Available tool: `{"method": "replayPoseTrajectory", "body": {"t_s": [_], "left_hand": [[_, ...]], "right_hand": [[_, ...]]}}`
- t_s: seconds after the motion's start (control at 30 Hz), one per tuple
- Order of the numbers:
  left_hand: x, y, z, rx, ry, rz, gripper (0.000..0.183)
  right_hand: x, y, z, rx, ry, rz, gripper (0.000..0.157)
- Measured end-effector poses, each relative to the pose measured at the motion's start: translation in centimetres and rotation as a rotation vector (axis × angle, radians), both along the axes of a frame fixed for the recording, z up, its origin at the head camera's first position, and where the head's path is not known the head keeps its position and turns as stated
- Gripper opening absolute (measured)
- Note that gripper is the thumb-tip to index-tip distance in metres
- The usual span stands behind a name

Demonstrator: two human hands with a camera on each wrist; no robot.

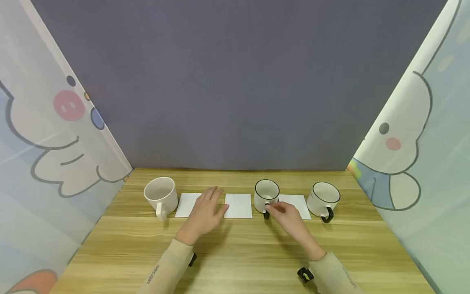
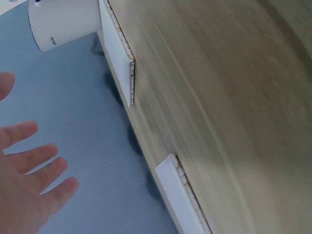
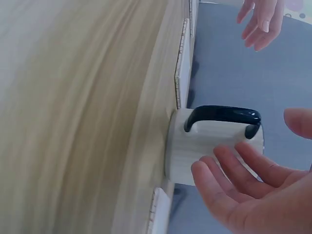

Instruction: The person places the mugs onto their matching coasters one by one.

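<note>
R hand (image 1: 289,219) by mug (image 1: 260,201), fingers half-bent

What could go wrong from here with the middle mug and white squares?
1. Weak hold: the right hand doesn't look closed round the black handle in the right wrist view; lifting the middle mug now might tip it.
2. Tight gap: that mug stands between the middle square and right square; a sideways nudge may shift either.
3. The left hand hovers near the left square; lowering it might knock that.
</note>
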State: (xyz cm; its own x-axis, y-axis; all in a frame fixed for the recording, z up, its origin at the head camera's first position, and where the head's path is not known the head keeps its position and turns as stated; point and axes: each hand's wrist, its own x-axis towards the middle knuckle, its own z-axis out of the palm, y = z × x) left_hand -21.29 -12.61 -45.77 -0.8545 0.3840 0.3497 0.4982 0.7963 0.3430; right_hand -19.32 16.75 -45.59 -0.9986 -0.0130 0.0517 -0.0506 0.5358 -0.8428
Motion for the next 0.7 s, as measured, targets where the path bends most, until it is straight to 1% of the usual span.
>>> {"method": "replayPoseTrajectory", "body": {"t_s": [0.13, 0.23, 0.3, 0.4, 0.53, 0.7], "left_hand": [[-0.1, 0.1, 0.0, -0.011, -0.057, 0.0, 0.055], [-0.3, 0.1, 0.1, -0.019, -0.069, -0.013, 0.053], [-0.4, 0.2, 0.2, -0.026, -0.057, -0.023, 0.051], [-0.7, 0.2, 0.3, -0.033, -0.036, -0.038, 0.048], [-1.0, 0.3, 0.4, -0.043, -0.031, -0.05, 0.045], [-1.4, 0.3, 0.3, -0.056, -0.033, -0.08, 0.041]], "right_hand": [[-0.2, -0.4, -0.2, -0.079, -0.061, 0.0, 0.033], [-0.4, -0.5, -0.5, -0.147, -0.097, 0.002, 0.03], [-0.6, -0.6, -0.7, -0.186, -0.116, -0.002, 0.028], [-0.9, -0.7, -1.0, -0.252, -0.132, 0.018, 0.028], [-1.1, -0.9, -1.3, -0.358, -0.158, 0.055, 0.028], [-1.2, -1.1, -1.4, -0.44, -0.208, 0.05, 0.027]]}}
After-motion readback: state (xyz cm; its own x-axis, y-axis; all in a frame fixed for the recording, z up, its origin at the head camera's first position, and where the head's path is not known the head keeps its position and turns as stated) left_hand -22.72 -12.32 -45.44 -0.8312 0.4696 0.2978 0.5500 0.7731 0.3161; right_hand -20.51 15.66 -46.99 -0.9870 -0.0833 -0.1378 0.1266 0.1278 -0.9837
